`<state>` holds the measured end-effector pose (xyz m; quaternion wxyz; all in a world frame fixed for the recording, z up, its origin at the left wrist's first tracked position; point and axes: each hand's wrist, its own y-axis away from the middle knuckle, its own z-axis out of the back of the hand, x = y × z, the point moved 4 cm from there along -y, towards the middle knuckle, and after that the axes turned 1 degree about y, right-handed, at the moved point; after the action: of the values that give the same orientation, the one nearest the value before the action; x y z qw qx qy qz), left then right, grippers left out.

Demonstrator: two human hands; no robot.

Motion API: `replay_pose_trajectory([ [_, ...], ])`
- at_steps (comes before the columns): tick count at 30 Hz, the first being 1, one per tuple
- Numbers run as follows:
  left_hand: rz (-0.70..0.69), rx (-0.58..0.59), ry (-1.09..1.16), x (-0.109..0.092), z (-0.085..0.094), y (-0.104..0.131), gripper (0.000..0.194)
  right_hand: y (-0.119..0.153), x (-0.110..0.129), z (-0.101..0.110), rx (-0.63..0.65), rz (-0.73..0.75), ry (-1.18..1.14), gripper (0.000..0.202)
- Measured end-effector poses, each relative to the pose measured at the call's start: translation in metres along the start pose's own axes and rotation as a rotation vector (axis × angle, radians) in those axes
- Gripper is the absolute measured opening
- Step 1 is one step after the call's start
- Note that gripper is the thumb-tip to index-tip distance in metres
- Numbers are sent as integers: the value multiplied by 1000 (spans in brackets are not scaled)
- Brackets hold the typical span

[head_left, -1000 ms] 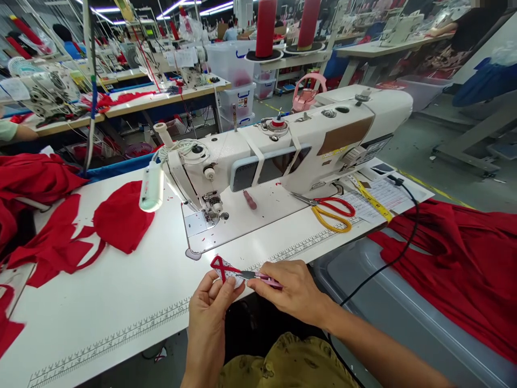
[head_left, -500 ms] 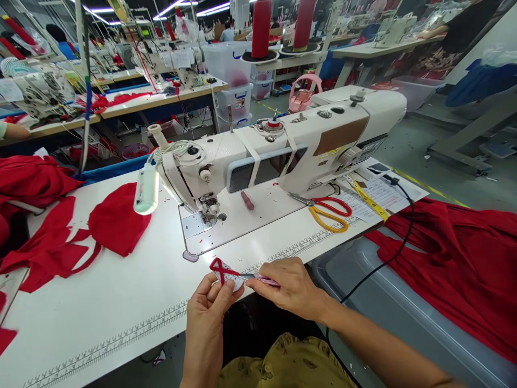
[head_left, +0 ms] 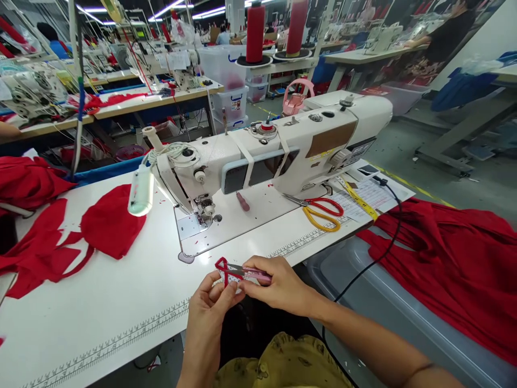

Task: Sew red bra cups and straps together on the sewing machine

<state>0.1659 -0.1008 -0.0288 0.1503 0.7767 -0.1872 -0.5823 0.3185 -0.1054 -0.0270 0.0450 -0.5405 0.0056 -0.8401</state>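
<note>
White table (head_left: 121, 302) bears scissors (head_left: 321, 211), apparently red cloth (head_left: 109, 226).

small white label (head_left: 231, 276) with crossed red ribbon loop, pink thread snips (head_left: 252, 273) touching it.

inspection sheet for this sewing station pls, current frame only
Surface: white table, ruler strip along the front edge.
Job's things: small white piece with red strap in left hand; pink thread snips in right hand.
Clutter: red fabric pieces, scissors, paper sheets.
Grippers: both hands closed on their items.
Cables: black cable running off the table.
Surroundings: sewing machine, grey bin, red cloth.
</note>
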Motion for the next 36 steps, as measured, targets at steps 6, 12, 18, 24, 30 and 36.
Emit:
replay_pose_trajectory([
  [6,14,19,-32,1,2,0,54,-6,-3,-2,41,-99,-193,19],
  [12,22,127,-132,8,3,-2,49,-7,-1,-2,71,-166,-330,28],
  [18,-50,143,-225,9,7,-5,35,-9,-2,1,-56,-218,-530,38],
  [24,-42,106,-262,10,9,-5,37,-8,-6,8,-117,-178,-379,35],
  [30,-34,58,-206,3,11,-1,41,19,11,21,-216,326,314,22],
  [36,-36,12,-112,-3,3,8,36,30,9,16,-213,514,569,26],
])
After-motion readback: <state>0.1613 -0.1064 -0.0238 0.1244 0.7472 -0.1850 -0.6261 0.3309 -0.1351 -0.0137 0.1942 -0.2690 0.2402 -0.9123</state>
